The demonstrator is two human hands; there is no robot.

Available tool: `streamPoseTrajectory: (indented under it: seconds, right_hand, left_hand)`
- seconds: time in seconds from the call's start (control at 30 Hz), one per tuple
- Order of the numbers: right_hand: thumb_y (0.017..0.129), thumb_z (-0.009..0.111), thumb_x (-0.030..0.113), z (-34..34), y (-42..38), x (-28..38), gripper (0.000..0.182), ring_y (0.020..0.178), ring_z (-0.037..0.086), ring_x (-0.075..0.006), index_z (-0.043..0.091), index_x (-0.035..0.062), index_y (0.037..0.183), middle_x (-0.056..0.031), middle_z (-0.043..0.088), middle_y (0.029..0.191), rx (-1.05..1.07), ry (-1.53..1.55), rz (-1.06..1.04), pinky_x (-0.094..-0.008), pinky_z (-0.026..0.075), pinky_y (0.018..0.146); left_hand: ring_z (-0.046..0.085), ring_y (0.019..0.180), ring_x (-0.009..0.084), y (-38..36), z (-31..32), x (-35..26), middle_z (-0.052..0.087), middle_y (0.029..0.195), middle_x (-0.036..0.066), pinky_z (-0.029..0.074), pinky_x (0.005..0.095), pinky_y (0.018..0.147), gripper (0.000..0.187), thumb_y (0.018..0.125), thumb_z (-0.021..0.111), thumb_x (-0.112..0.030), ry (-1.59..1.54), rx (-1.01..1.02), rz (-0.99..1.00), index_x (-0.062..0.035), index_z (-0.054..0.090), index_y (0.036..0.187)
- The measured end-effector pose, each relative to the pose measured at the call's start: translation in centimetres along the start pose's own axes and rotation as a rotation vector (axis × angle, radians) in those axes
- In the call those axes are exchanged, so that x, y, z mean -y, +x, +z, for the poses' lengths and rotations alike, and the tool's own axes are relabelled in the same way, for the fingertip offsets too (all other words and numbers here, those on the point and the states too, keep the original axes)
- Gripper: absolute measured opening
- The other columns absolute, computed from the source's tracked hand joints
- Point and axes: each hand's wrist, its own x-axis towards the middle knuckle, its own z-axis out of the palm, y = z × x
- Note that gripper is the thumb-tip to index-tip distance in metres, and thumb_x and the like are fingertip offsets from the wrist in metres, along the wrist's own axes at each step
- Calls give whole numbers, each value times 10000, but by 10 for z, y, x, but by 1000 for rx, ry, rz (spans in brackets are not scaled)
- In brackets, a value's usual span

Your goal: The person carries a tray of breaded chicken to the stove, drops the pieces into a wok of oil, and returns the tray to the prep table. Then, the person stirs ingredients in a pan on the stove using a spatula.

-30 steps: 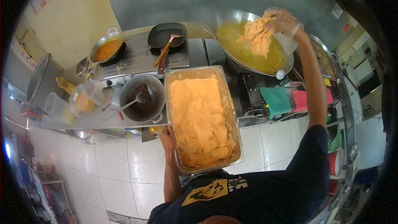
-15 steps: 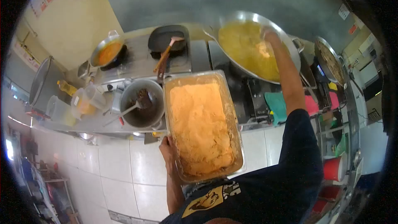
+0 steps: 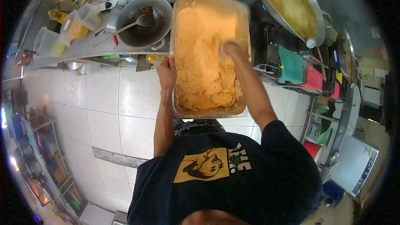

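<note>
A long clear tray (image 3: 180, 110) full of orange battered pieces (image 3: 204, 71) juts out from the counter toward my body. My left hand (image 3: 166, 73) grips the tray's left rim. My right hand (image 3: 233, 50), in a thin clear glove, reaches down into the battered pieces near the tray's upper right; its fingers are blurred and partly buried, so I cannot tell whether they hold anything. A big steel wok (image 3: 287, 4) of yellow oil sits at the upper right.
Left of the tray stands a metal pot (image 3: 143, 27) with dark contents and a slotted spatula. Plastic jugs (image 3: 75, 23) line the counter's left end. Green and pink cloths (image 3: 298, 64) lie right of the tray. White tiled floor lies below, with shelves at the far left.
My right hand left the wok and came back down into the tray. The battered piece it held over the oil is gone. The view has tilted downward.
</note>
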Motion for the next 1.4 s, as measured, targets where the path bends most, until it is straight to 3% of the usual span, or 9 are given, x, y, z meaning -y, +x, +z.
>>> streamPoseTrajectory:
  seconds: [0.17,0.27,0.33,0.57,0.77,0.97,1.03,1.13,1.4]
  right_hand:
    - [701,719,325,31,-18,3,624,1082,548,-283,514,115,1251,-138,526,1266,75,97,84,-412,443,873]
    - [798,572,438,55,-15,-10,573,1093,547,-270,509,81,1242,-129,549,1232,68,358,121,-386,453,888]
    - [787,557,485,64,-19,-12,624,1224,435,-242,485,105,1277,-131,425,1360,-121,243,-133,-382,401,960]
    - [740,612,530,38,-42,27,800,1300,329,-245,356,115,1373,-84,282,1452,-200,242,-164,-367,316,1058]
    - [754,640,455,21,-41,24,711,1203,429,-312,424,81,1319,-120,395,1368,-103,-101,-384,-368,350,1029]
    - [767,649,288,31,-39,38,448,1107,486,-318,554,0,1095,-169,476,1213,-545,32,-554,-389,436,902]
    - [768,614,194,27,-38,70,305,1021,541,-322,587,-20,984,-188,547,1101,-672,196,-845,-396,466,815]
    - [760,570,118,23,-20,122,216,893,586,-347,604,-26,918,-199,605,940,-345,-93,-676,-413,477,754]
    - [746,594,99,9,-39,108,238,928,578,-338,603,41,976,-172,597,949,-386,-109,-699,-391,467,810]
  left_hand:
    - [486,525,367,-1,1,2,511,613,236,380,414,503,315,906,522,-223,23,-74,129,37,521,727]
    - [527,565,388,0,2,3,538,637,238,403,424,519,298,902,525,-225,-32,-73,120,32,546,752]
    - [509,551,369,0,2,2,529,630,241,392,419,515,344,910,512,-265,-38,-93,146,39,542,752]
    - [460,516,320,0,7,13,520,604,212,378,403,511,380,918,499,-294,-71,-54,62,40,543,742]
    - [504,541,398,1,8,14,520,612,236,377,445,504,339,890,545,-242,-48,-181,186,33,526,692]
    - [520,557,413,0,5,9,531,604,236,388,446,516,317,880,554,-230,3,-101,73,32,548,702]
    - [529,568,416,0,7,11,537,607,237,393,450,521,305,879,554,-226,-1,-116,106,30,555,713]
    - [541,585,421,0,5,11,545,613,239,402,459,530,292,878,554,-223,2,-131,142,28,561,729]
    - [548,613,432,0,5,12,549,630,256,413,463,541,306,874,557,-241,-77,-127,89,29,549,731]
